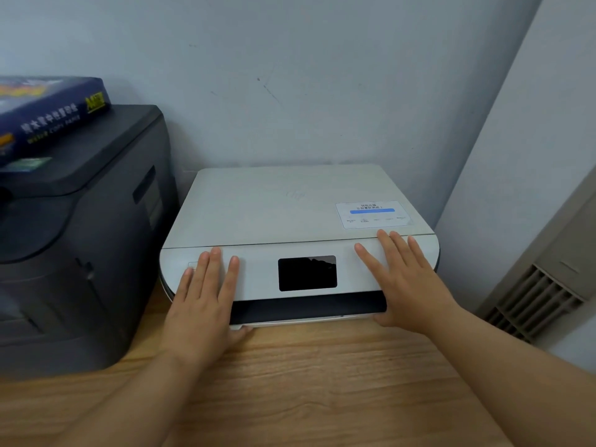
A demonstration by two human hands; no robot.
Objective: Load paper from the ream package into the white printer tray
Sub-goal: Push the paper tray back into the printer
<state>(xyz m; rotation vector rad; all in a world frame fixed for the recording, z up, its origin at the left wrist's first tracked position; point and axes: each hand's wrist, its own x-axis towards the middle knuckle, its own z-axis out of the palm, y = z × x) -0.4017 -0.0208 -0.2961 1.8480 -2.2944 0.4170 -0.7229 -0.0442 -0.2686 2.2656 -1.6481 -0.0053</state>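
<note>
A white printer (pixel 274 208) sits on a wooden desk against the wall, with a black screen on its front panel. Its tray (pixel 300 321) shows as a thin white edge under the dark front slot. My left hand (pixel 201 304) lies flat on the front panel's left side, fingers spread, thumb down at the tray's left corner. My right hand (pixel 403 282) lies flat on the panel's right side, thumb at the tray's right end. Neither hand holds paper. A dark blue ream package (pixel 48 117) lies on top of a black printer at the far left.
The large black printer (pixel 80 237) stands close to the white printer's left side. The wooden desk (pixel 306 382) stretches in front toward me. A wall runs behind, and a beige vented unit (pixel 541 304) stands at the right.
</note>
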